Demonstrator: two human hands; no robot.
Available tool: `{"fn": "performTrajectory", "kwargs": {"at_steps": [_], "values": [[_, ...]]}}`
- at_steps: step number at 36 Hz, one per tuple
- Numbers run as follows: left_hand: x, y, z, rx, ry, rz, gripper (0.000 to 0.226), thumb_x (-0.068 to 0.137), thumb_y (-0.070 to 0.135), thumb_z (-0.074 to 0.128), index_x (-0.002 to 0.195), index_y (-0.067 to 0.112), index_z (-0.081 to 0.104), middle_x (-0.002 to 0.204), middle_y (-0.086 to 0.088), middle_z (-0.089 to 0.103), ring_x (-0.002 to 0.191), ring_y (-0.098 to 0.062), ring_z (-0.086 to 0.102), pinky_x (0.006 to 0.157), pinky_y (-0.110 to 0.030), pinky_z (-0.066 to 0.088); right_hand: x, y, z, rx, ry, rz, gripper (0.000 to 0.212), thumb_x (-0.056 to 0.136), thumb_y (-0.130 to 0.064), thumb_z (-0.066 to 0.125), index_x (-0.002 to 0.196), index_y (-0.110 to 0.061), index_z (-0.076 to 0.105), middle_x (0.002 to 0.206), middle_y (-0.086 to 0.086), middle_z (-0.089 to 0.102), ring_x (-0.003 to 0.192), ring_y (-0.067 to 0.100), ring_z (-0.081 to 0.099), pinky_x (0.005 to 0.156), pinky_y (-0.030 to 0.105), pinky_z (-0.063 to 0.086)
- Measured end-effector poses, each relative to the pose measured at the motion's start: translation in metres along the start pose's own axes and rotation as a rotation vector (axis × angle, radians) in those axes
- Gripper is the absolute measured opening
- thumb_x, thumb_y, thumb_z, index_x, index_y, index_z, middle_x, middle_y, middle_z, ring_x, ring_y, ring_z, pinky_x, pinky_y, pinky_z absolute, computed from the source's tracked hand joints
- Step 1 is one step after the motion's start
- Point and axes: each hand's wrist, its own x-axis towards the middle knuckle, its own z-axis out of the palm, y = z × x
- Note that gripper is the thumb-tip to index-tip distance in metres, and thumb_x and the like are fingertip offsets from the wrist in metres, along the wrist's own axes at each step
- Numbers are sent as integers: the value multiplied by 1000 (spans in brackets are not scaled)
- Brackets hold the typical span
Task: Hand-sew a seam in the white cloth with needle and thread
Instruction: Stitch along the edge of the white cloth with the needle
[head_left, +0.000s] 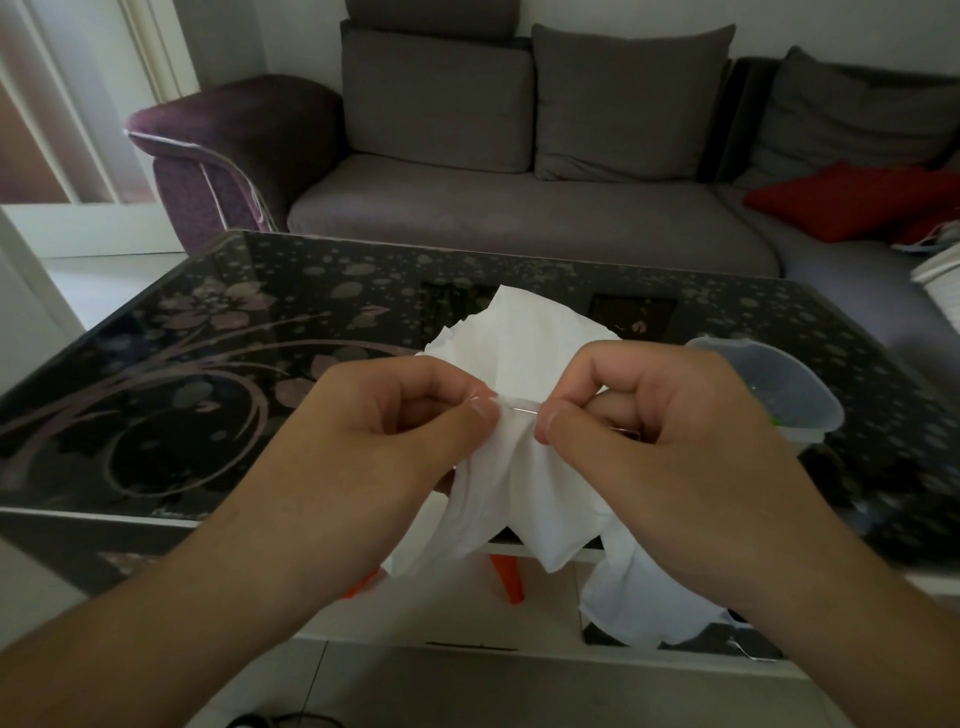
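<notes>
White cloth (524, 467) bunched above the glass table (208, 364), left hand (374, 447) pinching its fold, right hand (675, 441) grasping the needle (525, 412) beside it

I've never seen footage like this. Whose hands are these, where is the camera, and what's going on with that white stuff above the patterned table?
There is no machine here: a person wears a camera on the head, so you look down at their own two bare hands. The left hand pinches a fold of the white cloth. The right hand pinches a thin needle that bridges the gap between the thumbs, so a stitch seems under way. The thread is too fine to make out. The cloth hangs over the near edge of a dark glass table with a flower pattern. A clear plastic container stands on it at the right. A grey sofa sits behind.
</notes>
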Motion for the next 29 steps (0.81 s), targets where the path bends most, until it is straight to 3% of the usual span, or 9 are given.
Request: {"fn": "performTrajectory", "kwargs": {"at_steps": [5,8,13,16,21,29], "values": [[1,-1,0,5,-1,10,15,93,23,66,92,20,80,87,4,81,82,-13,77,75,-27,61,1,1,1,3,-1,10,23,97,-16,65,74,-16,68,42,1,51,39,5,41,47,7,37],[1,-1,0,20,-3,21,14,93,24,65,92,22,79,86,6,80,82,-10,77,74,-21,62,1,3,1,-17,5,2,23,97,-18,65,74,-19,68,45,3,55,41,7,45,50,8,40],[1,-2,-1,39,-10,28,14,93,26,66,94,23,79,87,7,80,82,-10,77,73,-23,62,1,4,2,-36,9,3,22,97,-20,65,75,-21,68,47,2,58,45,13,53,55,9,44],[1,-2,0,54,-7,42,13,93,25,66,92,24,79,86,8,80,81,-9,77,75,-19,61,0,3,1,-31,6,3,23,96,-18,64,74,-19,68,46,3,56,43,14,49,53,7,42],[-1,-2,1,126,12,100,11,87,32,67,91,28,77,84,15,78,81,-4,75,74,-13,58,1,4,3,-71,15,2,22,96,-18,65,74,-19,67,47,2,56,52,20,57,59,6,44],[-1,-1,3,188,64,129,11,82,36,71,89,28,74,78,16,77,76,-2,75,73,-14,60,0,6,6,-121,38,-24,21,95,-23,64,74,-24,64,49,-4,57,56,12,62,64,8,48]]}}
